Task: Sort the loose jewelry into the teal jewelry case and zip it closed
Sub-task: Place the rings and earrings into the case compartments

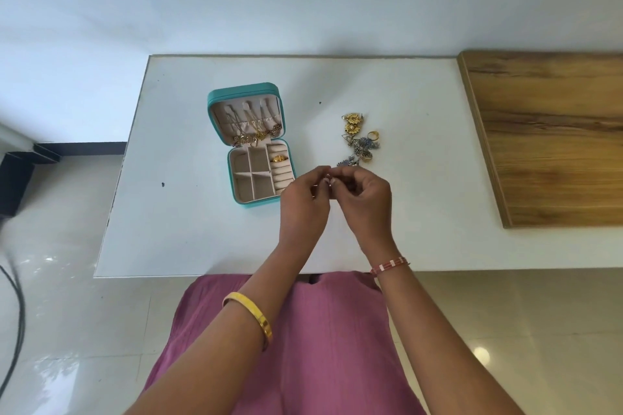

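White worktop [404, 212] is what I'm looking down at, teal jewelry case [251, 145] lying open on its left half with a gold ring [279, 158] slotted inside, loose jewelry [359, 141] piled to its right, and my left hand [303, 204] and right hand [365, 199] meet just in front, fingertips pinching something too tiny to identify.

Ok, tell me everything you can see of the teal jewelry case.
The teal jewelry case is a small square box with rounded corners, lying open on the white table. The raised lid has a pale lining with hooks, and gold necklaces hang from them. The base is split into pale square compartments on its left and ring rolls on its right, where one gold ring sits. The left hand covers its near right corner; contact is unclear.
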